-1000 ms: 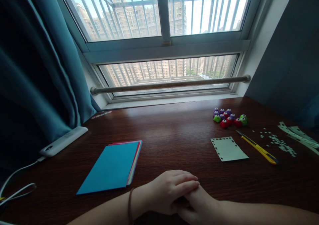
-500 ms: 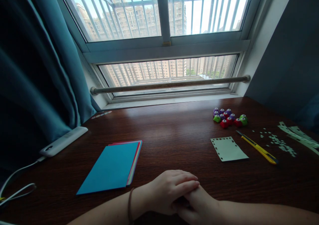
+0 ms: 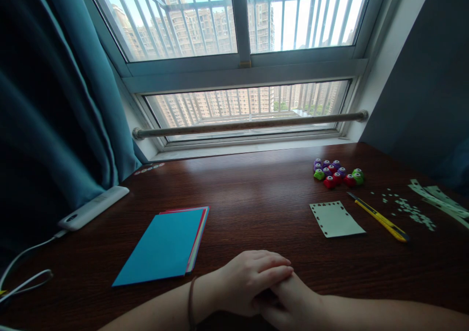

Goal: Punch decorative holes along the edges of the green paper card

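The stack of coloured paper is laid on the left part of the dark wooden table, near the left forearm; it is topped by a blue sheet, and red and pale edges are shown beneath it on the far and right sides. It is touched by neither hand. At the near edge, the left hand is folded over the right hand, which is clasped by its curled fingers. The right hand's fingers are mostly hidden underneath, so whether they are closed cannot be told. A thin brown band is worn on the left wrist.

To the right, beyond the right hand and apart from it, a small pale green sheet is placed, its far and left edges pierced by little cut-outs. Just beside it a yellow cutter is set down slantwise, its blade end pointed to the far left. Farther right, tiny paper bits are scattered, and pale strips are heaped loosely. On the far right, purple, red and green toys are clustered. At the left, a white oblong device is joined to a white cable.
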A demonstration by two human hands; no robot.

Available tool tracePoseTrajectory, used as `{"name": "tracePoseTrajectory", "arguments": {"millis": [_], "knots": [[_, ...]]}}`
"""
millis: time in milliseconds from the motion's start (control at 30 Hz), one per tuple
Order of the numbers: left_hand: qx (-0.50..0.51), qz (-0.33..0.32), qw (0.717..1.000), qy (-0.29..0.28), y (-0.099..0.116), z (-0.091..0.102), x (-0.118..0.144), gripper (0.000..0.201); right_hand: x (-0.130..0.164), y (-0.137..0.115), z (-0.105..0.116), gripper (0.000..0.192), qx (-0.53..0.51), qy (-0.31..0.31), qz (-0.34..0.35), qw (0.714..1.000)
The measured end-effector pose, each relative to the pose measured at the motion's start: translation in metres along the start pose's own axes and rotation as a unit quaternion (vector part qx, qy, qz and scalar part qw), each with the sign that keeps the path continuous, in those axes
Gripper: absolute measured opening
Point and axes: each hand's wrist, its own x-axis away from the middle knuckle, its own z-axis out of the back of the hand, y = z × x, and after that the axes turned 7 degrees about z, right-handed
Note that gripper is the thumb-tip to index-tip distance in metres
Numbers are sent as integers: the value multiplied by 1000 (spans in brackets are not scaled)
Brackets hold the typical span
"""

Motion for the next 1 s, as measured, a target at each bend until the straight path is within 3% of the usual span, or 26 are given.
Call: {"name": "tracePoseTrajectory", "arguments": {"millis": [1000], "knots": [[-3,-5,1000,0,0,0,-1,59,0,-2,-1,40,9,-8,-19,1000]]}}
